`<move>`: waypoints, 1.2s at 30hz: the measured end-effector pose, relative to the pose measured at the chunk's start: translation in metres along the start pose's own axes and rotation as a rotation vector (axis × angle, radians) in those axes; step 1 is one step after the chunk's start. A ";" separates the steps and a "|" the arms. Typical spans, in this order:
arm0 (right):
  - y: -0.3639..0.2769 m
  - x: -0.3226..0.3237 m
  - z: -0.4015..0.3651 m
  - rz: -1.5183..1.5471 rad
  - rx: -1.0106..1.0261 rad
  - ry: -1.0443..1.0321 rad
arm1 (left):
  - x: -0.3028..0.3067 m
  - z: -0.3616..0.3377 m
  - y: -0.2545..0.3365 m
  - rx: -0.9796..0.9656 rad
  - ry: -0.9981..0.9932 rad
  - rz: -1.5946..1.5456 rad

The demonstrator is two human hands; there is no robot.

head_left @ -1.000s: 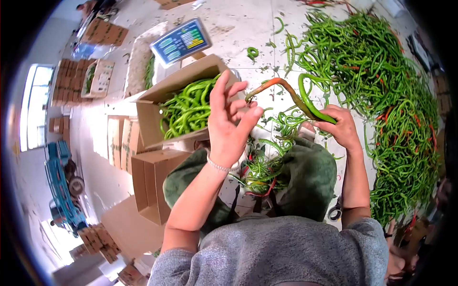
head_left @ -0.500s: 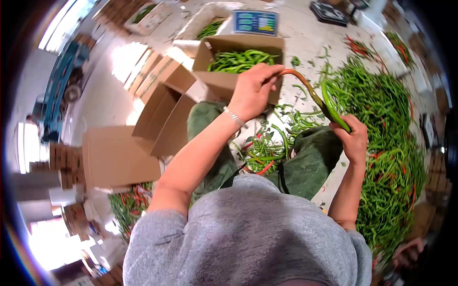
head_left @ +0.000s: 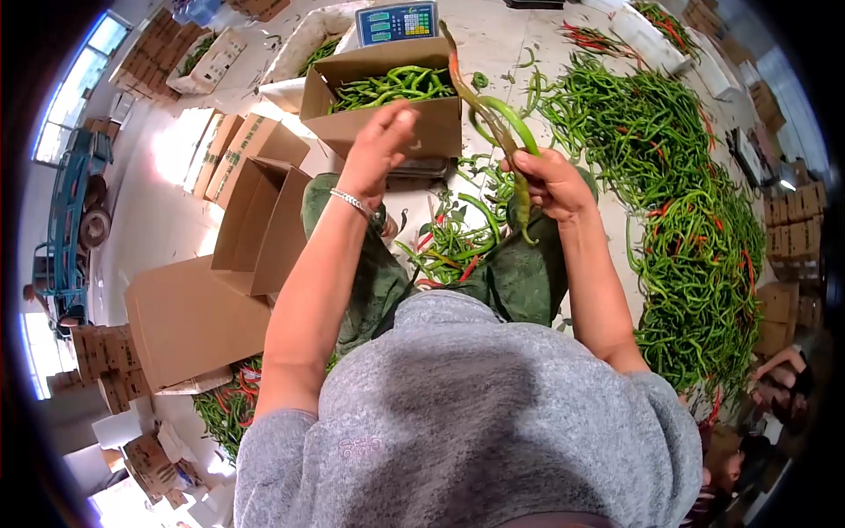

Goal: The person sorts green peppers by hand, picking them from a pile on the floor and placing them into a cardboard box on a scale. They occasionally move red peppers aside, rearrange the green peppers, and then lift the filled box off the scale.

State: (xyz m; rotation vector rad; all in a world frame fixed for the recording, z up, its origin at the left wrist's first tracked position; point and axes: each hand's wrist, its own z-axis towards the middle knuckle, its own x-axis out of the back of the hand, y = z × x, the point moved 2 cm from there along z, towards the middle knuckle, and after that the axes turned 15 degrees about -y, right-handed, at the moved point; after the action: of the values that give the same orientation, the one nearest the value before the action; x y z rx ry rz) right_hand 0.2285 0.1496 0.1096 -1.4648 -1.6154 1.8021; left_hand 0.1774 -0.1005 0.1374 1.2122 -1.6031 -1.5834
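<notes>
Between the fingers and thumb of my right hand (head_left: 556,183) are long chili peppers. One is a reddish-brown and dull green chili pepper (head_left: 469,90) that points up past the box; a bright green chili pepper (head_left: 519,126) curls beside it. A green tip hangs below the hand. My left hand (head_left: 374,158) is raised in front of the cardboard box (head_left: 387,130), fingers loosely apart and nothing in them. Green chili peppers (head_left: 396,85) lie inside that box. Loose green and red chili peppers (head_left: 453,242) lie on the floor between my knees.
A large heap of chili peppers (head_left: 695,229) spreads along the right. Behind the box stands a scale display (head_left: 396,24); a white foam box (head_left: 290,53) is beside it. Open cardboard boxes (head_left: 255,224) stand at left. Other people (head_left: 783,383) sit at the lower right.
My left hand has let go of the reddish chili pepper's end and moved left. The right hand has drawn back left with the peppers, which now point upward. The whole view has shifted.
</notes>
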 end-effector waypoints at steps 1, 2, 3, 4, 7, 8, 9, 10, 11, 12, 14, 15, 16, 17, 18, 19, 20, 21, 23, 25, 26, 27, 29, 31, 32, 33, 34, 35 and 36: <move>0.003 -0.004 0.004 0.023 -0.003 -0.036 | -0.008 -0.004 0.001 0.065 -0.137 -0.101; 0.006 -0.010 0.009 0.050 -0.010 -0.072 | -0.016 -0.008 -0.002 0.135 -0.270 -0.207; 0.009 -0.017 0.013 0.058 -0.030 -0.103 | -0.023 -0.010 -0.007 0.122 -0.314 -0.329; 0.011 -0.024 0.019 0.082 -0.045 -0.192 | -0.031 -0.011 -0.006 0.096 -0.359 -0.421; 0.017 -0.040 0.029 0.077 -0.113 -0.167 | -0.026 -0.001 -0.021 0.046 -0.308 -0.438; 0.016 -0.046 0.030 0.086 -0.092 -0.140 | -0.022 -0.001 -0.020 0.023 -0.285 -0.423; 0.019 -0.044 0.033 0.127 -0.062 -0.139 | -0.018 -0.003 -0.018 0.028 -0.203 -0.417; 0.020 -0.043 0.037 0.165 -0.031 -0.141 | -0.012 -0.006 -0.014 0.029 -0.119 -0.409; 0.016 -0.047 0.037 0.107 0.028 -0.075 | -0.001 -0.008 -0.013 -0.011 -0.112 -0.427; 0.015 -0.044 0.037 0.097 0.059 -0.021 | 0.018 -0.008 -0.014 -0.093 -0.117 -0.425; 0.007 -0.033 0.032 0.116 0.120 0.019 | 0.063 -0.021 0.007 -0.303 -0.051 -0.403; 0.005 -0.025 0.027 0.191 0.189 0.040 | 0.079 -0.035 0.027 -0.389 0.178 -0.316; 0.003 -0.015 0.020 0.266 0.254 0.063 | 0.132 -0.046 0.035 -0.413 0.124 -0.196; 0.000 -0.005 0.011 0.274 0.291 0.123 | 0.127 -0.069 0.060 -0.491 0.367 -0.088; -0.003 0.003 0.004 0.281 0.328 0.188 | 0.167 -0.086 0.067 -0.428 0.559 0.150; -0.009 0.009 -0.002 0.150 0.333 0.241 | 0.197 -0.103 0.074 -0.347 0.604 0.279; -0.013 0.013 -0.006 0.019 0.342 0.298 | 0.228 -0.120 0.076 -0.264 0.638 0.403; -0.014 0.014 -0.006 -0.100 0.346 0.313 | 0.249 -0.135 0.074 -0.211 0.720 0.525; -0.017 0.022 -0.006 -0.303 0.316 0.327 | 0.300 -0.161 0.058 0.189 0.783 1.006; -0.022 0.018 0.007 -0.461 0.252 0.328 | 0.382 -0.184 0.002 0.380 0.650 1.358; -0.025 0.019 0.018 -0.541 0.224 0.318 | 0.370 -0.188 -0.005 0.571 0.642 1.326; -0.026 0.026 0.032 -0.593 0.268 0.262 | 0.342 -0.187 -0.004 0.521 0.702 1.241; -0.043 0.008 0.061 -0.578 0.306 0.174 | 0.327 -0.183 -0.013 0.380 0.718 1.089; -0.059 -0.006 0.098 -0.624 0.367 0.089 | 0.301 -0.174 -0.023 0.261 0.674 0.938; -0.067 -0.012 0.118 -0.641 0.388 0.050 | 0.290 -0.169 -0.027 0.172 0.624 0.865; -0.075 -0.018 0.140 -0.665 0.417 0.013 | 0.278 -0.165 -0.031 0.143 0.599 0.795; -0.082 -0.024 0.162 -0.686 0.446 -0.023 | 0.265 -0.161 -0.032 0.097 0.548 0.761; -0.088 -0.028 0.187 -0.663 0.450 -0.066 | 0.253 -0.156 -0.032 0.091 0.527 0.717; -0.092 -0.031 0.212 -0.640 0.454 -0.109 | 0.242 -0.152 -0.032 0.085 0.504 0.673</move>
State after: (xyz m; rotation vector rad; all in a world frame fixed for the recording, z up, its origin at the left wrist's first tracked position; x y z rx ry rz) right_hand 0.0330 0.0374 0.1704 -0.5718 -1.3743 1.7116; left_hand 0.2154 -0.3792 0.0799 0.8744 -1.5162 -0.7252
